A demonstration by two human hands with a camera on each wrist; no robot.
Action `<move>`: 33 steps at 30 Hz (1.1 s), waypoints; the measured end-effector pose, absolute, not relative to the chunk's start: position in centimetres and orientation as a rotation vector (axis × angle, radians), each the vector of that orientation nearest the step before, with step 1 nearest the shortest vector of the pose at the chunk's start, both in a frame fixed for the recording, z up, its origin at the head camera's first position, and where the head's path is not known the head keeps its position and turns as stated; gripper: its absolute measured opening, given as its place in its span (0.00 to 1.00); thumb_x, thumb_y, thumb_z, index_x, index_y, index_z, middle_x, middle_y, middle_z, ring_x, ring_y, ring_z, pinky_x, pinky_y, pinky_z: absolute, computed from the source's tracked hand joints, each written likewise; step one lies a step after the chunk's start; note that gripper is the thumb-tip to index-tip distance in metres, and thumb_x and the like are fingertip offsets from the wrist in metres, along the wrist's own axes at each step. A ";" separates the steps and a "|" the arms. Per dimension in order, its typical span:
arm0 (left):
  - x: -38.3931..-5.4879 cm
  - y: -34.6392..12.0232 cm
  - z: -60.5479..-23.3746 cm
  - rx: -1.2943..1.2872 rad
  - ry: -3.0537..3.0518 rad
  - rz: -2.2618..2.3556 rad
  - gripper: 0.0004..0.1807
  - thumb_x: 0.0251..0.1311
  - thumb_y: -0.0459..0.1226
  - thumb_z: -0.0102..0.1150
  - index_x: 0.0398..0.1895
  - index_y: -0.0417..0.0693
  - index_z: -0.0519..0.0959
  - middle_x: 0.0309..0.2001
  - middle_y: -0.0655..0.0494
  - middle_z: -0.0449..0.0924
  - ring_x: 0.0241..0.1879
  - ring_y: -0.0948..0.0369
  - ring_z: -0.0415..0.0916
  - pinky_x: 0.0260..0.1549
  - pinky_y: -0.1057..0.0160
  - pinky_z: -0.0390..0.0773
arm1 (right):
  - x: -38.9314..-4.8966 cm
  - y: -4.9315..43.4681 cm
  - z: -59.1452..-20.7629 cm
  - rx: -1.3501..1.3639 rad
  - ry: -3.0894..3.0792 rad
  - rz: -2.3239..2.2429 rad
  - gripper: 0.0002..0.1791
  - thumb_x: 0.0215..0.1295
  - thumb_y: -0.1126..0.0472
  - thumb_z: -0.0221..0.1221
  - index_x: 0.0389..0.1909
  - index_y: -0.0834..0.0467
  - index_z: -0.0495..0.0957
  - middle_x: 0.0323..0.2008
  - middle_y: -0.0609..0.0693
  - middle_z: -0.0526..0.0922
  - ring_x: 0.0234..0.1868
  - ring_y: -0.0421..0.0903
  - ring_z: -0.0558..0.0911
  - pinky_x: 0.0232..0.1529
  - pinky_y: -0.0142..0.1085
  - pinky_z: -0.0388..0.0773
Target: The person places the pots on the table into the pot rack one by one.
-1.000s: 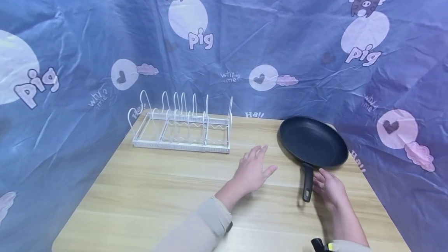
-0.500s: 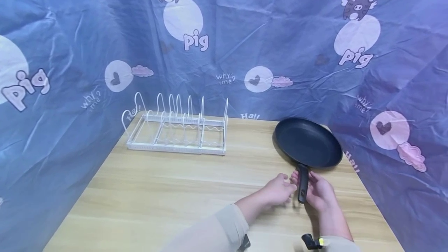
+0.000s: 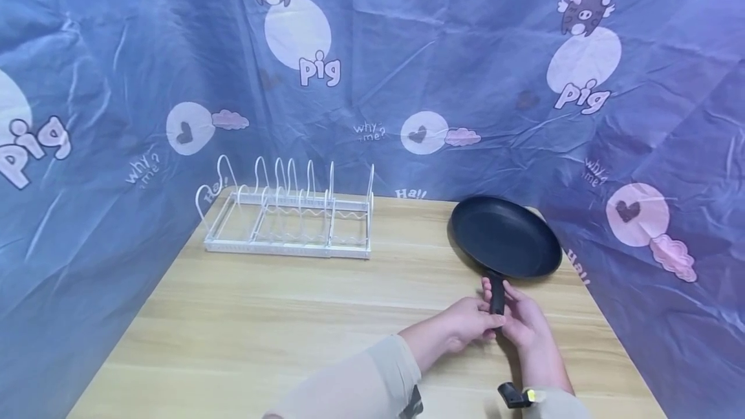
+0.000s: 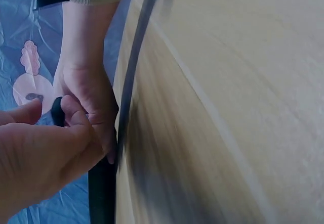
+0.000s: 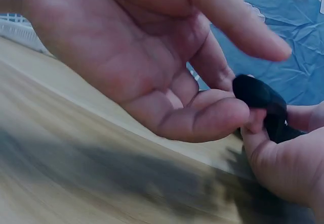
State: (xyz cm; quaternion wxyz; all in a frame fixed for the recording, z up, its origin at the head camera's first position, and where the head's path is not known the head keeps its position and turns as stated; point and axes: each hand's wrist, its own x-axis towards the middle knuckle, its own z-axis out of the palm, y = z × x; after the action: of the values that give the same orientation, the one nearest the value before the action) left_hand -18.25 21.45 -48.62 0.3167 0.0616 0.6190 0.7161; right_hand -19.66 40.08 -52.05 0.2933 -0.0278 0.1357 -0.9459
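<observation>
Hanging behind and around everything, a blue printed cloth (image 3: 378,37) walls in the pale wooden bench (image 3: 250,315), at whose far left stands a white wire rack (image 3: 291,251). The black frying pan (image 3: 506,235) is at the far right, well apart from the rack, its bowl just beyond the hands; whether its base touches the bench everywhere I cannot tell. What matters most, I judge, is how its handle (image 3: 496,293) lies: the long axis runs from the bowl toward the person, nearly straight, and ends between the two hands. The right hand (image 3: 526,322) is nearer the bowl, its grip bent round the handle from the right and below, with fingertips showing on the far side. The left hand (image 3: 460,325) crosses over from the left to the handle's near end. Its grip looks spread rather than pinching: seen from the right wrist, the thumb (image 5: 250,32) stands off above the handle (from the head it seems to lie right on it), while the fingers curve loosely beside the tip. That same right-wrist view shows the blunt end of the handle, which the left hand covers in the head view; only the head view, though, gives the whole bowl and its place opposite the rack.
</observation>
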 end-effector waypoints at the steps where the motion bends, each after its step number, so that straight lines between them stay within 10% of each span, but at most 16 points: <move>1: -18.3 21.4 -48.7 0.148 1.636 1.886 0.09 0.72 0.28 0.63 0.52 0.35 0.85 0.39 0.55 0.82 0.29 0.65 0.74 0.31 0.74 0.77 | -19.7 39.9 -52.3 -0.100 0.324 -2.507 0.39 0.90 0.47 0.22 0.64 0.70 0.75 0.61 0.63 0.87 0.60 0.55 0.87 0.71 0.40 0.82; 6: -18.6 20.9 -48.7 0.085 1.604 1.920 0.14 0.71 0.26 0.63 0.58 0.36 0.85 0.38 0.53 0.85 0.26 0.66 0.74 0.29 0.74 0.78 | -20.1 39.3 -53.5 -0.250 0.160 -2.482 0.43 0.90 0.45 0.18 0.70 0.71 0.72 0.66 0.65 0.83 0.67 0.57 0.85 0.77 0.41 0.77; 14: -19.3 20.2 -48.0 0.114 1.438 1.995 0.16 0.71 0.21 0.59 0.60 0.27 0.81 0.47 0.44 0.87 0.37 0.63 0.83 0.54 0.63 0.90 | -20.8 38.4 -54.3 -0.409 -0.075 -2.449 0.43 0.89 0.41 0.22 0.76 0.70 0.68 0.72 0.64 0.79 0.73 0.57 0.81 0.80 0.40 0.73; 33: -20.7 16.4 -47.7 0.335 1.471 1.849 0.24 0.74 0.22 0.54 0.72 0.28 0.74 0.61 0.32 0.86 0.39 0.66 0.81 0.47 0.73 0.86 | -21.2 35.7 -54.4 -0.564 -0.086 -2.484 0.40 0.88 0.44 0.25 0.76 0.70 0.67 0.69 0.64 0.80 0.72 0.58 0.80 0.81 0.42 0.72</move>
State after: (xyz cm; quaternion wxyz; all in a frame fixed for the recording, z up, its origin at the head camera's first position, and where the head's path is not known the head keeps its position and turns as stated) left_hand -20.68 16.37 -47.74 0.3687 0.1307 0.5730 0.7202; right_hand -21.24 35.74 -54.41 0.2922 -0.2116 -0.0321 -0.9321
